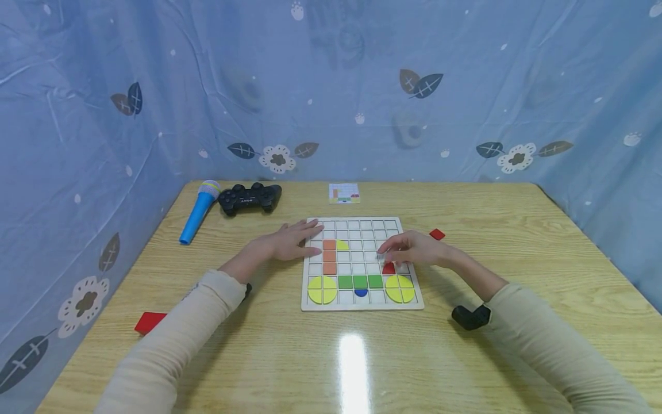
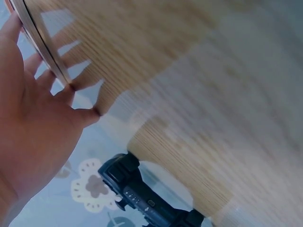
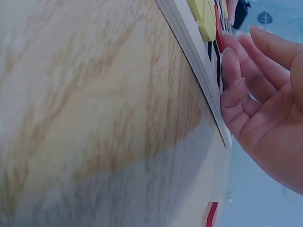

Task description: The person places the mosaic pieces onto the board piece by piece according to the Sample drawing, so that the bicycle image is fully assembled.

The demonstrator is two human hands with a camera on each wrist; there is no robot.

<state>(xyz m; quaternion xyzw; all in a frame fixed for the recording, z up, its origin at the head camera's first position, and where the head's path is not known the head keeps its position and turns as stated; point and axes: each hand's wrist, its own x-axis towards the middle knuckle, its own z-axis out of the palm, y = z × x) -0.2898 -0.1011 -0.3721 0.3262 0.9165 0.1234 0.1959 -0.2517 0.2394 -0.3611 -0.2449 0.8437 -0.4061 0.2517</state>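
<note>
A white gridded board point(image 1: 368, 299) lies on the table, carrying orange squares point(image 1: 329, 256), green squares point(image 1: 360, 282), yellow discs made of quarter pieces point(image 1: 322, 290), a single yellow piece point(image 1: 342, 245), a blue half-round point(image 1: 361, 292) and a red piece point(image 1: 388, 268). My left hand point(image 1: 293, 240) rests on the board's left edge with fingers spread, as the left wrist view also shows. Over the right side, my right hand point(image 1: 411, 249) has loosely bent fingers beside the red piece. In the right wrist view its thumb stands apart from the fingers, with nothing visible between them.
Behind the board lies a small pattern card point(image 1: 343, 193). At the back left are a blue microphone point(image 1: 199, 211) and a black game controller point(image 1: 250, 198). Another red piece point(image 1: 437, 234) lies right of the board; a red object point(image 1: 149, 322) is partly behind the left sleeve.
</note>
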